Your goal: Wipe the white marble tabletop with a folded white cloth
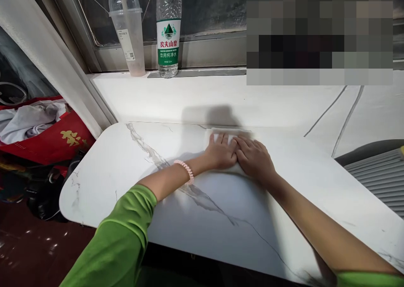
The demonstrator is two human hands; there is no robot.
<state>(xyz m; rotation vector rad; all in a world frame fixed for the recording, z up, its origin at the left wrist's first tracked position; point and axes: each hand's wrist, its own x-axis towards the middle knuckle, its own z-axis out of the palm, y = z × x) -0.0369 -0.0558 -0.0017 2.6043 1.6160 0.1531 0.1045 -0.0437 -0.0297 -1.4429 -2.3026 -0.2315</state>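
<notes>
A folded white cloth (232,132) lies on the white marble table (126,169), near its far edge. My left hand (220,153) rests flat on the cloth with fingers stretched forward. My right hand (255,157) lies flat beside it, touching it, fingers also stretched over the cloth. Both hands press down on the cloth side by side. A pink coil band (185,169) circles my left wrist, and green sleeves cover both upper arms.
On the window sill (195,93) behind stand a clear plastic cup with a dome lid (128,30) and a green-labelled water bottle (168,30). A red bag with clothes (44,131) sits left of the table. A grey ribbed object (378,173) lies at the right.
</notes>
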